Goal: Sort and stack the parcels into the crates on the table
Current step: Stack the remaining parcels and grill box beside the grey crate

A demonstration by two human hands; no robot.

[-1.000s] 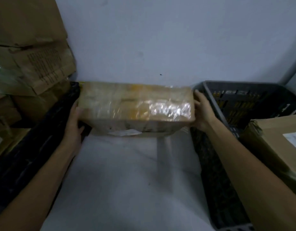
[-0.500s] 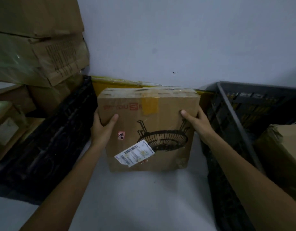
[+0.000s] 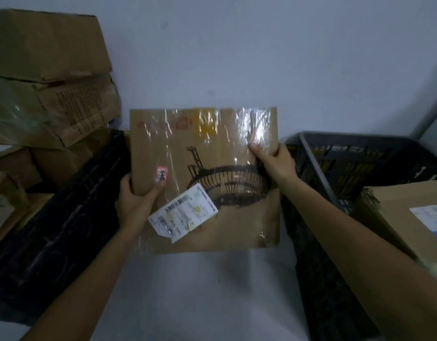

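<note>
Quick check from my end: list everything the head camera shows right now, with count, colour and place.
parcel: 1, brown cardboard under clear tape, fan drawing on its face, held up at centre over the table
label: 1, white, stuck askew on the parcel's lower left
black crate: 1, black, left of the parcel
grey crate: 1, dark grey, right of the parcel
stacked boxes: at least 3, brown, piled at far left beside and behind the black crate
right box: 1, brown with a white label, at the right edge in or over the grey crate
table: 1, white, under the parcel
wall: 1, pale grey, behind
left hand: 1, gripping the parcel's left edge
right hand: 1, gripping the parcel's right edge
</note>
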